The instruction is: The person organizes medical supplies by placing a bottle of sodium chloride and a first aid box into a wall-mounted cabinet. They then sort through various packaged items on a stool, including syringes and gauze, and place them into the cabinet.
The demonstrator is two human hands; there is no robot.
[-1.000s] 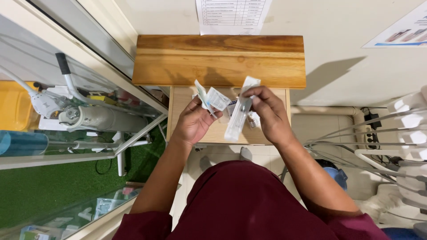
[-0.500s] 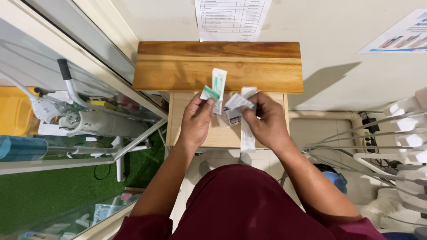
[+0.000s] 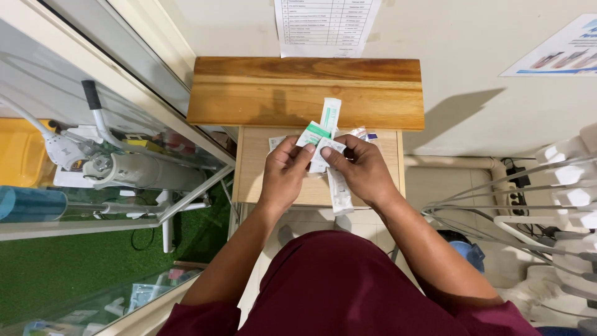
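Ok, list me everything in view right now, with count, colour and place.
flat sealed packets: several, white with green ends, fanned between both hands
long narrow white pouch: one, hanging below the right hand
varnished wooden shelf: one, brown, against the wall
pale wooden table: one, under the hands
printed paper sheet: one, white, on the wall
glass cabinet: one, at left, holding instruments
green mat: one, floor at left
white tubing rack: one, at right
left hand: pinching packets
right hand: pinching packets
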